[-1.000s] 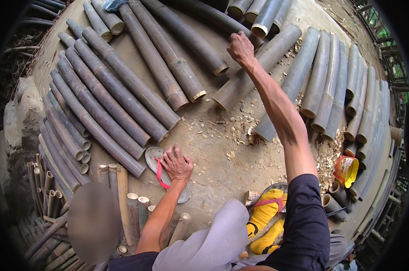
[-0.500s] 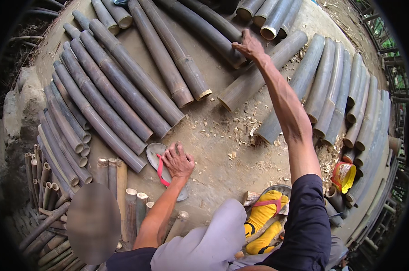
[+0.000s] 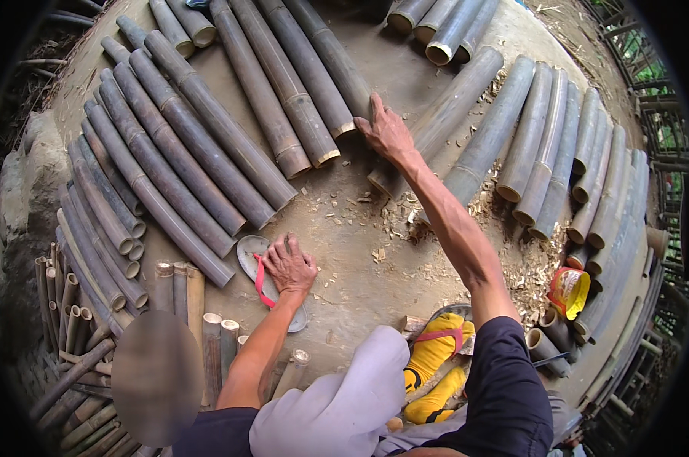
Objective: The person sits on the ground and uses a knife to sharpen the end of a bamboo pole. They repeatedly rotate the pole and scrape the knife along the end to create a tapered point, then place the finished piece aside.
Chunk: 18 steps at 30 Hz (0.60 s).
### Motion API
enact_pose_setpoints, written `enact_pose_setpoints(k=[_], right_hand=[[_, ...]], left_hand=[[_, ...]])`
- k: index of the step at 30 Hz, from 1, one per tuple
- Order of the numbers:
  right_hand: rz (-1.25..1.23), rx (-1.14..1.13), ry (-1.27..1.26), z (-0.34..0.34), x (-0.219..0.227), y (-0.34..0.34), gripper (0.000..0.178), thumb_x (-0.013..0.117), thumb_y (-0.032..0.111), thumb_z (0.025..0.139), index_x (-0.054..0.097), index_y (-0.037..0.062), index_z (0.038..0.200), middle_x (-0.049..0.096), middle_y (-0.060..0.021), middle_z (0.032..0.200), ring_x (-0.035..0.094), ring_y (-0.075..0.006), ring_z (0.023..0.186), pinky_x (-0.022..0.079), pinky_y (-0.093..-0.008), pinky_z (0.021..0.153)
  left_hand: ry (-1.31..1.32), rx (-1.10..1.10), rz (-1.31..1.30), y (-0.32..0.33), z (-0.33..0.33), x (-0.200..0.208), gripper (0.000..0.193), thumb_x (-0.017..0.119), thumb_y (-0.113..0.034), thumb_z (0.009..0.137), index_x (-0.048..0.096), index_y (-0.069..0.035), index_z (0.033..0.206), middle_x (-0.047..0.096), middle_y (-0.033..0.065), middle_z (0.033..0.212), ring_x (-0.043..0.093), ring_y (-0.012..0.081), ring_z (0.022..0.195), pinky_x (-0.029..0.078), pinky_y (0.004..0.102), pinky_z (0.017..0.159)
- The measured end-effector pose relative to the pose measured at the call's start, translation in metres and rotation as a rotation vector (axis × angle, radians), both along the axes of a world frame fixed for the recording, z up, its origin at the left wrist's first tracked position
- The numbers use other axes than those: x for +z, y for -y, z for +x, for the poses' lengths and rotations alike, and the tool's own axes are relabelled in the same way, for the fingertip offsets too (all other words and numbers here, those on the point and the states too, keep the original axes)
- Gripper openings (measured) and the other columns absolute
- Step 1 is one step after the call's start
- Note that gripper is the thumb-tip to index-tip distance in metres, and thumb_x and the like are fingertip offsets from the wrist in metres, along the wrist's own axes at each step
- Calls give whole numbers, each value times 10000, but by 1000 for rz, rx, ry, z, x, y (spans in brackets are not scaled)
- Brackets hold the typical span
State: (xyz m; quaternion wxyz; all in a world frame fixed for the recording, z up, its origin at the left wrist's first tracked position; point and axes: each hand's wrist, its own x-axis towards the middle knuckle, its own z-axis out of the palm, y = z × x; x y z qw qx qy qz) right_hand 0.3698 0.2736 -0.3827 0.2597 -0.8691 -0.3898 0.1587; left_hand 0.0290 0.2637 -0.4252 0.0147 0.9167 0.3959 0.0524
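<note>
The right hand [image 3: 388, 131] lies with an open grip, palm down, on the near end of a bamboo pole [image 3: 443, 114] at the far side. The left hand [image 3: 287, 266] presses flat (fingers spread) on a grey sandal [image 3: 247, 255] on the dirt floor [image 3: 359, 251], nearer.

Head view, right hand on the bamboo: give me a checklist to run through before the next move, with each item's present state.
1. Right hand on the long grey bamboo pole: ok, palm lies on it near its cut end.
2. Fingers closed around that pole: not ok, they lie flat on top.
3. Left hand braced: ok, pressed on the grey sandal with red strap.
4. Ground between both hands: not ok, littered with pale wood chips.
5. Pole's far end free: cannot tell.
</note>
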Motion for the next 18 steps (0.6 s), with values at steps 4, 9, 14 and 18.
enact_pose_setpoints(k=[4, 9, 14, 18], right_hand=[[-16, -11, 21, -1, 2, 1, 694, 547, 374, 878, 265, 8, 1396, 563, -341, 1068, 561, -476, 1006, 448, -502, 889], [-27, 19, 109, -5, 4, -3, 730, 612, 317, 799, 285, 155, 1431, 433, -295, 1282, 497, -443, 1118, 454, -499, 900], [-42, 216, 429, -16, 0, 10, 736, 679, 300, 742, 350, 351, 1398, 235, -178, 1453, 401, -406, 1200, 452, -510, 900], [19, 167, 410, -19, -6, 3, 590, 638, 272, 814, 423, 272, 1363, 293, -169, 1432, 487, -399, 1093, 477, -474, 863]], left_hand=[[5, -10, 12, 0, 0, -1, 557, 617, -230, 682, 472, -61, 1193, 451, 132, 1197, 419, 305, 1114, 309, 478, 938], [-3, 2, 37, 0, 0, -2, 547, 614, -242, 684, 482, -64, 1184, 452, 131, 1199, 420, 297, 1114, 314, 474, 940], [-7, -9, 35, 0, 1, -3, 553, 611, -259, 683, 485, -63, 1184, 453, 125, 1198, 421, 290, 1112, 320, 468, 942], [-14, 0, 27, 1, 1, -1, 558, 611, -259, 681, 484, -58, 1186, 452, 122, 1198, 418, 286, 1118, 320, 465, 948]])
